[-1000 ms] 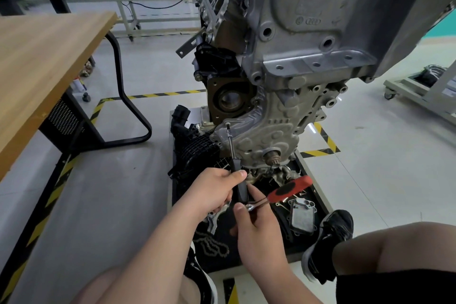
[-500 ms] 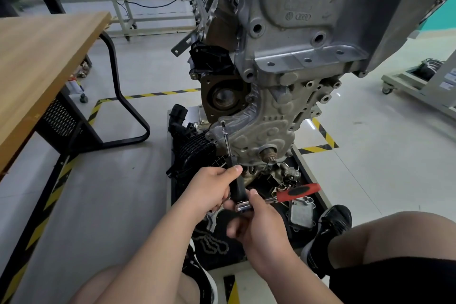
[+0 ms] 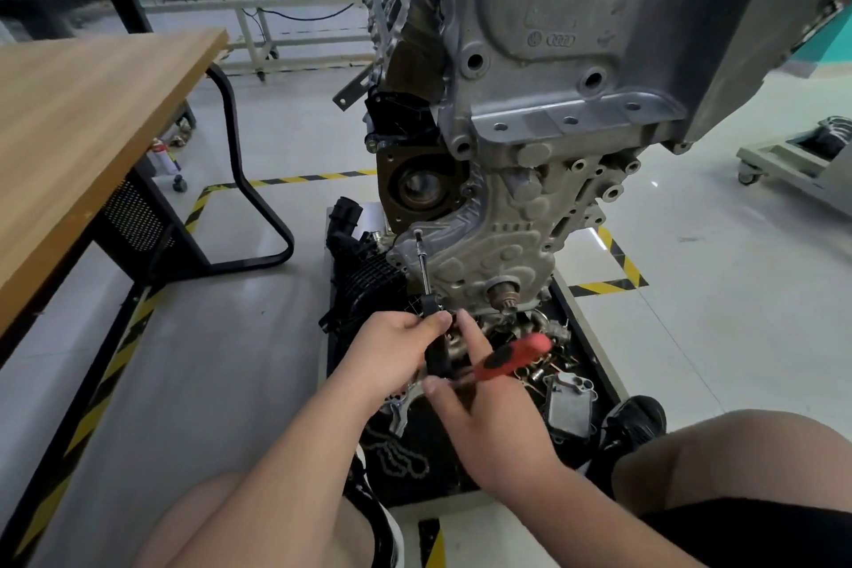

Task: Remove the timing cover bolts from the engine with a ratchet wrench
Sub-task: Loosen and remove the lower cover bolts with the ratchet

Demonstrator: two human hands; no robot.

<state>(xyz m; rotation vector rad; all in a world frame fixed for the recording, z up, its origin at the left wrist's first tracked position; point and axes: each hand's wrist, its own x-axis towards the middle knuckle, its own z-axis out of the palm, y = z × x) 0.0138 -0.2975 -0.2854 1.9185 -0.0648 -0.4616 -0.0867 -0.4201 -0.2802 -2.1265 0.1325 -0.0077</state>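
A grey engine [image 3: 567, 74] hangs upright, its ribbed timing cover [image 3: 488, 244] at the bottom facing me. A long extension bar [image 3: 424, 268] runs from a bolt at the cover's left edge down to the ratchet wrench, whose red and black handle [image 3: 511, 357] points right. My left hand [image 3: 392, 351] grips the black lower end of the bar. My right hand [image 3: 488, 410] holds the ratchet near its head, fingers partly stretched along the handle. The ratchet head is hidden between my hands.
A black tray [image 3: 594, 351] under the engine holds loose bolts, a chain [image 3: 396, 457] and removed metal parts. A wooden-topped table [image 3: 78, 129] with a black frame stands at the left. Yellow-black tape [image 3: 613, 263] marks the floor. My knees and a black shoe [image 3: 636, 424] flank the tray.
The red handle has swung through a short arc under my right hand. My left hand keeps its grip on the bar, which stays on the same bolt.
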